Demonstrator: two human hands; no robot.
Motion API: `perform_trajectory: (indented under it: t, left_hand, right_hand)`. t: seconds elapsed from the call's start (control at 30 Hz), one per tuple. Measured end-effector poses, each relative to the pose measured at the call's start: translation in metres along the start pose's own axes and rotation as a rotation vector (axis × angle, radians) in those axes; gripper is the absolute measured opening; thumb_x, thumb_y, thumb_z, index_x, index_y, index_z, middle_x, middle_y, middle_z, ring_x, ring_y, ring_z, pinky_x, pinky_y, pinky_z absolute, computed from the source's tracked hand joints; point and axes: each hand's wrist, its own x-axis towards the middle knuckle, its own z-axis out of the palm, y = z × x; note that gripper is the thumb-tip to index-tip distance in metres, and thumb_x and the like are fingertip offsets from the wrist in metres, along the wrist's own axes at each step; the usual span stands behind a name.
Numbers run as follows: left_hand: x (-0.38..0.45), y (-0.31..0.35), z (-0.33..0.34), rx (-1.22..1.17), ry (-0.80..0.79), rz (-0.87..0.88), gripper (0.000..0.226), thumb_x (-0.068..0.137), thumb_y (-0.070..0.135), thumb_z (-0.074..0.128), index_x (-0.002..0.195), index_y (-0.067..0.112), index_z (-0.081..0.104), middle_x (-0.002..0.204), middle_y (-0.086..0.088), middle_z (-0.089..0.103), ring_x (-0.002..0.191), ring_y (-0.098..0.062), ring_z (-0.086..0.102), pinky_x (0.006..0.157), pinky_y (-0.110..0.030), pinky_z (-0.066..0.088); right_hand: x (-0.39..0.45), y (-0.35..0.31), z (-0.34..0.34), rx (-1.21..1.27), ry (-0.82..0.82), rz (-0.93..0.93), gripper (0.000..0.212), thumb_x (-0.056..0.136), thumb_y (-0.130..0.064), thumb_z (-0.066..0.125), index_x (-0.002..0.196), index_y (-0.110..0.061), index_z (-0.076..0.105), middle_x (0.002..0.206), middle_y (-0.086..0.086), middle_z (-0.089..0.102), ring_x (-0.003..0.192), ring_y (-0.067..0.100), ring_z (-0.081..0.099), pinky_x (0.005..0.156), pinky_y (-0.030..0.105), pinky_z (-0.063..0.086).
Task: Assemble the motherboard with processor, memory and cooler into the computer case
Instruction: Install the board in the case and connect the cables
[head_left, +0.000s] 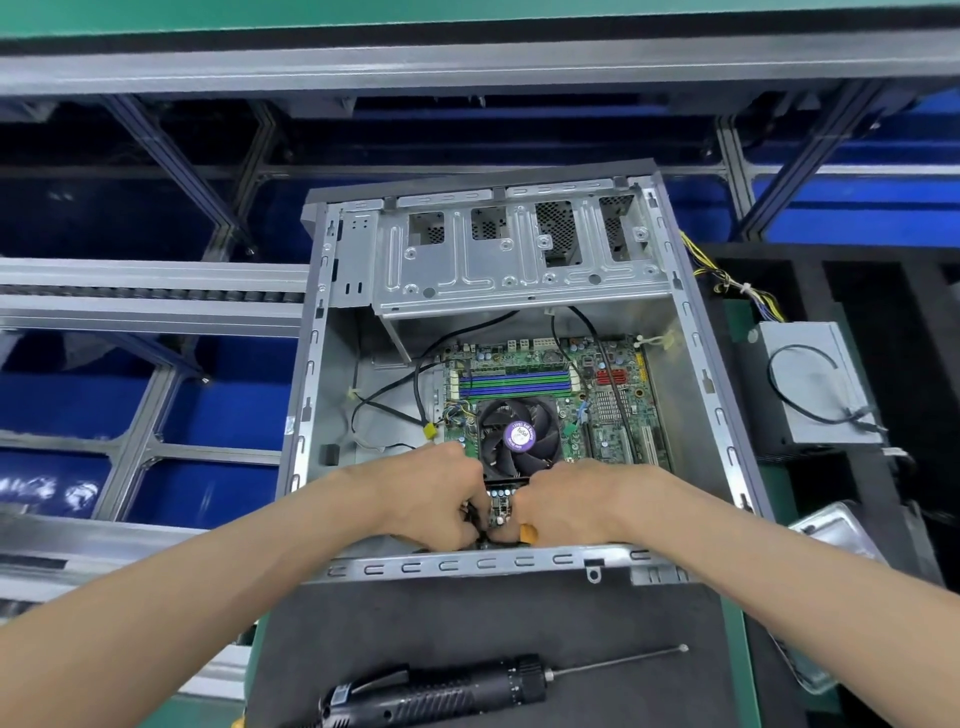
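Head cam: motherboard (550, 400) sits flat inside the open computer case (311, 364), cooler fan (519, 435) and memory sticks (517, 383) on it. Both hands are curled at the board's near edge, left hand (441, 493) and right hand (576, 501) pinching something small there, can't tell what. Electric screwdriver (441, 693) lies on the mat nearer; power supply (815, 379) sits off right.

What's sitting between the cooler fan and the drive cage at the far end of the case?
In the head view, the memory slots and loose black cables lie between the cooler fan and the drive cage.
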Motion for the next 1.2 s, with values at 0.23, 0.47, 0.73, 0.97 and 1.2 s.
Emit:
perform_trajectory:
  t: [0.23,0.47,0.73,0.97,1.2]
  left_hand:
    - [0.002,-0.002,0.002,-0.020,0.068,0.014,0.019,0.082,0.026,0.064,0.093,0.022,0.079,0.072,-0.001,0.071,0.065,-0.016,0.050,0.054,-0.008,0.034]
    - [0.004,-0.003,0.006,0.029,0.085,-0.028,0.019,0.086,0.032,0.061,0.085,0.017,0.073,0.068,-0.004,0.065,0.063,-0.019,0.046,0.050,-0.018,0.026]
    - [0.007,-0.001,0.009,0.033,0.111,-0.071,0.016,0.077,0.034,0.065,0.081,0.020,0.073,0.055,-0.002,0.052,0.065,-0.018,0.041,0.044,-0.012,0.021]
    - [0.006,-0.002,0.012,-0.071,0.108,-0.108,0.019,0.078,0.035,0.068,0.089,0.024,0.078,0.058,-0.005,0.058,0.072,-0.013,0.046,0.048,-0.020,0.033]
    - [0.004,0.000,0.011,-0.077,0.098,-0.105,0.018,0.077,0.027,0.065,0.087,0.021,0.078,0.060,-0.009,0.056,0.063,-0.017,0.041,0.047,-0.014,0.034]
  right_hand:
    - [0.001,0.002,0.001,0.000,0.016,0.021,0.029,0.104,-0.026,0.040,0.114,-0.010,0.063,0.075,0.004,0.049,0.079,0.034,0.053,0.069,0.036,0.041]
    - [0.002,0.004,0.004,0.061,0.017,-0.002,0.036,0.105,-0.032,0.038,0.122,-0.015,0.064,0.083,0.009,0.058,0.082,0.035,0.054,0.070,0.037,0.041]
    - [0.002,0.002,0.002,0.059,0.008,-0.002,0.036,0.106,-0.032,0.038,0.124,-0.016,0.065,0.076,0.002,0.049,0.081,0.033,0.052,0.072,0.036,0.039]
    - [0.003,0.003,0.004,0.040,0.032,0.019,0.033,0.105,-0.031,0.042,0.121,-0.016,0.066,0.075,0.001,0.049,0.065,0.021,0.048,0.067,0.035,0.040]
    - [0.000,0.004,0.003,0.068,0.035,0.029,0.029,0.104,-0.029,0.047,0.110,-0.009,0.067,0.073,0.004,0.050,0.061,0.020,0.045,0.057,0.033,0.034]
